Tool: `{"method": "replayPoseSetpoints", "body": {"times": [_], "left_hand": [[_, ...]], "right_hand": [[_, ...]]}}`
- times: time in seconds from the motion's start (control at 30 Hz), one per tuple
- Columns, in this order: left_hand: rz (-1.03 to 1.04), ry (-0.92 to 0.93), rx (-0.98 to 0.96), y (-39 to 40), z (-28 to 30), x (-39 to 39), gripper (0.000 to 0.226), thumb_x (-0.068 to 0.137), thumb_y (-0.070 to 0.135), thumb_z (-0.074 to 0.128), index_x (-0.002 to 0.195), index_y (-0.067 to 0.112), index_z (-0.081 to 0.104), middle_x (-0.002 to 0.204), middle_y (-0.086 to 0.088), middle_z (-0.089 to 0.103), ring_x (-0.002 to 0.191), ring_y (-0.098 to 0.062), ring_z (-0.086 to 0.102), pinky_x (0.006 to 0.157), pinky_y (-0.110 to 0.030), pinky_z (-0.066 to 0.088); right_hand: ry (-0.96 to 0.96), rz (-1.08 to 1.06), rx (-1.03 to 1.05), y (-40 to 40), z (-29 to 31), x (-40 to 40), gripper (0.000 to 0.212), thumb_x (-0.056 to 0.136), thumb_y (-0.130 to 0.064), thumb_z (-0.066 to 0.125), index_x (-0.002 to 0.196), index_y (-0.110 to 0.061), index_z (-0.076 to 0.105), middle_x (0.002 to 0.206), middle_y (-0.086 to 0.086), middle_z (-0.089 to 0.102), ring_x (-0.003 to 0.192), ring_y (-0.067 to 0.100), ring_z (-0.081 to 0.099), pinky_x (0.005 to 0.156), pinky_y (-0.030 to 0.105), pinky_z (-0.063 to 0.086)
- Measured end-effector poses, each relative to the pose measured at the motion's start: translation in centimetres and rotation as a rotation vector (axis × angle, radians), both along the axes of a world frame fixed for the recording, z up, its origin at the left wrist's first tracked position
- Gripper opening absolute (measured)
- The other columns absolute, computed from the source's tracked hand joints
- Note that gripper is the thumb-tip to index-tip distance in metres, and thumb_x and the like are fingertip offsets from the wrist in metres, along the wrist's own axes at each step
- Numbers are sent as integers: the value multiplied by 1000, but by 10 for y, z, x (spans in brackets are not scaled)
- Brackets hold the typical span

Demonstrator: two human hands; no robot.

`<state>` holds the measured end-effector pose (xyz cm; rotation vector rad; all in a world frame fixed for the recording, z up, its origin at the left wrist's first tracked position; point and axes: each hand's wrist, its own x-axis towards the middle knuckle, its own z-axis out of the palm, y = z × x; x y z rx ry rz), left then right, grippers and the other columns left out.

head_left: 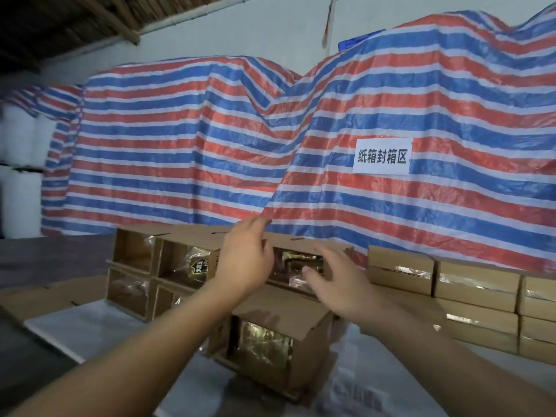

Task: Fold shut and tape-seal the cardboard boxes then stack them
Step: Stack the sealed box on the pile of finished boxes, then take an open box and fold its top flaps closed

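Several open cardboard boxes lie on their sides on the white table [75, 326], their gold-wrapped contents showing. A group of them [156, 266] stands stacked two high at the left. One upper box [301, 260] sits in the middle. My left hand [246, 260] reaches to its top left edge, fingers loosely bent, touching the cardboard. My right hand [334, 281] hovers in front of its open face, fingers spread, holding nothing. Closest to me lies another open box [270, 335] with its flap folded outward. No tape is in view.
Taped-shut boxes [478, 299] are stacked in rows at the right. A red, white and blue striped tarpaulin [270, 130] covers tall piles behind the table and carries a white paper sign [382, 156]. White drums [18, 176] stand at the far left.
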<state>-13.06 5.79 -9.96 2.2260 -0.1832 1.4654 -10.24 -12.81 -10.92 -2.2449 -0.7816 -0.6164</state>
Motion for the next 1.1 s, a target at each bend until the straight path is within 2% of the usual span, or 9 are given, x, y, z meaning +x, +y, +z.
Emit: {"method": "replayPoseSetpoints", "body": {"times": [0.07,0.17,0.23,0.33,0.43,0.57,0.73,0.87,1.1], "left_hand": [[195,130,65,32,6,17,64,91,10,54,150,22,34,154,-3,36,143,-22,30,119,-44,24],[413,460,220,75,6,36,89,90,11,56,157,29,-1,165,-4,-7,151,-22,-12,122,-49,-3],[376,600,297,96,5,42,95,89,9,56,157,31,-8,164,-3,-15,149,-21,-19,121,-50,-9],[282,711,400,121,2,49,95,87,10,61,157,32,1,165,1,-7,151,-19,-11,119,-49,-7],[382,610,469,135,-4,55,90,85,10,67,156,32,15,164,4,14,151,-18,12,121,-47,5],[391,421,340,148,-4,54,38,92,13,61,124,33,57,120,6,66,105,-13,61,98,-32,48],[228,240,261,140,1,46,14,97,12,55,104,16,66,97,-2,68,87,-17,64,82,-35,53],[115,108,285,122,22,38,18,99,13,53,91,6,67,85,-8,67,81,-24,63,81,-43,48],[-43,159,150,64,78,18,17,98,16,55,82,10,59,80,-5,61,81,-24,59,79,-37,47]], "right_hand": [[36,23,-86,30,3,14,77,94,-59,53,157,-36,16,163,-14,18,150,13,18,119,32,23],[101,32,-159,68,2,31,102,86,-74,51,157,-35,-10,166,-13,-13,153,15,-7,124,45,8],[117,37,-188,88,1,39,107,83,-78,51,157,-34,-13,166,-10,-15,154,17,-9,125,48,8],[158,49,-226,114,-4,50,110,81,-80,50,156,-33,-15,167,-8,-14,154,20,-9,124,51,6],[187,74,-224,134,-11,56,111,81,-80,52,156,-34,-15,167,-8,-13,154,20,-7,124,52,6],[203,102,-172,156,-13,56,113,81,-75,57,157,-31,-13,167,-7,-10,154,22,-5,123,55,8],[216,130,15,180,-10,48,103,86,-60,61,158,-31,-7,168,-5,-3,154,24,2,123,56,15],[94,54,229,178,11,42,75,88,-37,59,151,-25,21,156,0,28,144,24,28,119,50,29],[134,27,417,125,70,12,43,93,-31,50,135,-28,43,131,-2,49,115,21,52,101,47,47]]}}
